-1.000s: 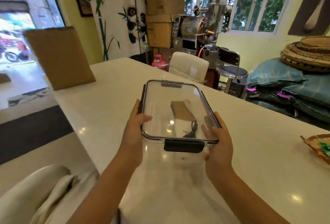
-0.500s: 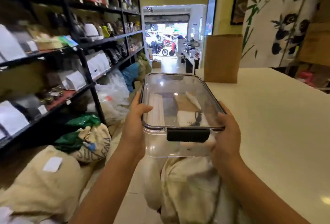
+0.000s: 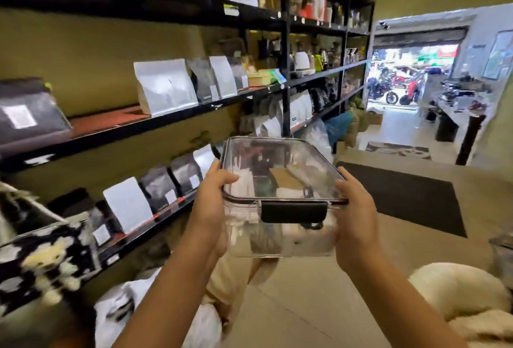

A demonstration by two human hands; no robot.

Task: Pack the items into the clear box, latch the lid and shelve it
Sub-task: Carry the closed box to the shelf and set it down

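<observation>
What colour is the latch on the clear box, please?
Black, clearest in the head view: latch.

The box (image 3: 283,233) at centre frame is clear, with a black latch (image 3: 293,211) and a dark rim; a tan card (image 3: 283,178) shows through the lid. The shelving (image 3: 177,117) across the left is black, holding white and dark grey bags (image 3: 166,86). The wall behind is mustard yellow. A black-and-white blotched fabric (image 3: 47,258) (blurred) sits at lower left, and a black mat (image 3: 410,195) lies at right.
</observation>
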